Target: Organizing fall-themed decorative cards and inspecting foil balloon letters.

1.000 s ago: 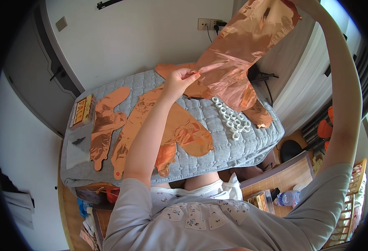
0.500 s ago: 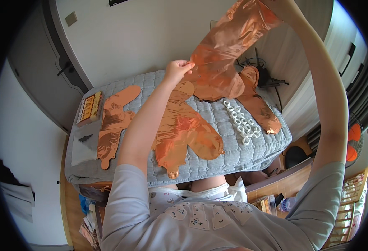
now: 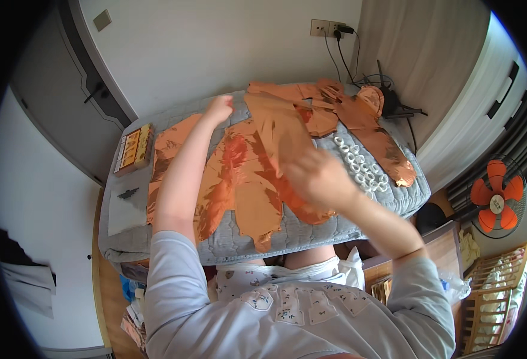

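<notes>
Head view: a pale wall (image 3: 215,48) backs the grey mattress (image 3: 294,240); over it slants a copper foil sheet (image 3: 272,122), seemingly light, slippery, crease-prone, best taken by its edges; the right hand (image 3: 320,178) meets its near end, blur hiding any grip; the left hand (image 3: 219,110) is curled, apparently empty.

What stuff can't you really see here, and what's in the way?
All in the head view:
- Right hand: blurred, so exactly how it meets the copper foil is unclear.
- Left hand: too small and turned away to tell whether it pinches anything.
- Leftmost foil piece: partly hidden by the left forearm.
- Clear plastic bottle: partly hidden by the right sleeve.
</notes>
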`<state>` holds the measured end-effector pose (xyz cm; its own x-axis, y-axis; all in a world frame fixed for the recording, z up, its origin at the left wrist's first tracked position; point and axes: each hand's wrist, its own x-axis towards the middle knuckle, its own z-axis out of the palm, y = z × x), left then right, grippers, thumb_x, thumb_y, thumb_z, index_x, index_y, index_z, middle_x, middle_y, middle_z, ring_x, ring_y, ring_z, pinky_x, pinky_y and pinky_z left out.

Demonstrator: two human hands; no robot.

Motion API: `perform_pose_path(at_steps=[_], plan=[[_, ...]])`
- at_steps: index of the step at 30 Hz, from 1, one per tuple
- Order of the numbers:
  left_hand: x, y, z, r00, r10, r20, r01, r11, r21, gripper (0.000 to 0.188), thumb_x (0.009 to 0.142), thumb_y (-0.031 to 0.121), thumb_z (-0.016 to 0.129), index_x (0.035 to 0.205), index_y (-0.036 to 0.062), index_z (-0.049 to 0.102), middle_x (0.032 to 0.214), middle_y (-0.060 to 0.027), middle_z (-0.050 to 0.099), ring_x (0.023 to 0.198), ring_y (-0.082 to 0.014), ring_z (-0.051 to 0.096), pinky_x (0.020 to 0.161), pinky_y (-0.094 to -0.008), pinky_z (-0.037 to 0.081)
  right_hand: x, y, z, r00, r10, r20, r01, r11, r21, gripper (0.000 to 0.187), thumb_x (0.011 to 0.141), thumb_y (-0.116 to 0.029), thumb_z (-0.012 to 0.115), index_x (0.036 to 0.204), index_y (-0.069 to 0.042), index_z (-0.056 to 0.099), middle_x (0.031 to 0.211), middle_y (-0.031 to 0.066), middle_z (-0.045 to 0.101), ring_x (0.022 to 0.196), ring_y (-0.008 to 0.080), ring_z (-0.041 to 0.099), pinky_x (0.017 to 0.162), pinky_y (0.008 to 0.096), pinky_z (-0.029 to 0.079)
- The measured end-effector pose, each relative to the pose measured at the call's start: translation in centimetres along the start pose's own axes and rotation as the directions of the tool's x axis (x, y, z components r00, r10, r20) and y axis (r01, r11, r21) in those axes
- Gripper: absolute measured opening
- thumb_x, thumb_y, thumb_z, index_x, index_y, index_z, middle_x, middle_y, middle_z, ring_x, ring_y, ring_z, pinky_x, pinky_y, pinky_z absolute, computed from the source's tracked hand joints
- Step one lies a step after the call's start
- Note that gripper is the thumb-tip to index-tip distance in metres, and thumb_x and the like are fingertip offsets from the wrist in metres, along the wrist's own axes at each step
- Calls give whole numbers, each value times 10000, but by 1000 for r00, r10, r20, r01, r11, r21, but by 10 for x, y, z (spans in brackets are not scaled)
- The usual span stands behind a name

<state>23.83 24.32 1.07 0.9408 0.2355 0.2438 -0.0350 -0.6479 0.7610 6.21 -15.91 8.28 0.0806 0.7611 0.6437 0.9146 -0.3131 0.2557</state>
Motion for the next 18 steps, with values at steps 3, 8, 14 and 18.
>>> perform_pose_path(at_steps=[3, 8, 14, 18], plan=[[-33, 36, 47, 982, -20, 189, -18, 980, 199, 366, 932, 193, 635, 1269, 52, 638, 1273, -115, 664, 1112, -238, 650, 944, -384, 511, -44, -15, 50, 969, 185, 163, -205, 972, 117, 204, 746, -152, 714, 942, -113, 674, 971, 22, 671, 863, 213, 632, 733, 343, 518], [-112, 49, 21, 970, 58, 235, -138, 930, 341, 376, 936, 279, 639, 1259, 86, 649, 1286, -132, 647, 1172, -282, 621, 975, -385, 495, -50, -39, 75, 966, 177, 186, -225, 932, 283, 174, 772, -159, 707, 934, -121, 657, 974, 11, 665, 889, 204, 643, 736, 341, 517], [-169, 44, 12, 953, 247, 178, -303, 834, 462, 400, 904, 369, 657, 1203, 103, 666, 1164, -108, 693, 1107, -295, 636, 962, -456, 458, -51, -50, 75, 984, 40, 171, -113, 889, 444, 211, 788, -170, 699, 991, -129, 659, 1042, 3, 661, 939, 206, 650, 771, 346, 522], [-172, 29, 16, 965, 173, 199, -248, 847, 469, 427, 909, 380, 649, 1245, 117, 641, 1109, -97, 698, 1070, -292, 635, 968, -478, 399, -57, -59, 79, 990, -84, 114, 13, 855, 518, 278, 786, -190, 702, 1051, -115, 664, 1143, 22, 661, 1035, 218, 650, 847, 359, 531]])
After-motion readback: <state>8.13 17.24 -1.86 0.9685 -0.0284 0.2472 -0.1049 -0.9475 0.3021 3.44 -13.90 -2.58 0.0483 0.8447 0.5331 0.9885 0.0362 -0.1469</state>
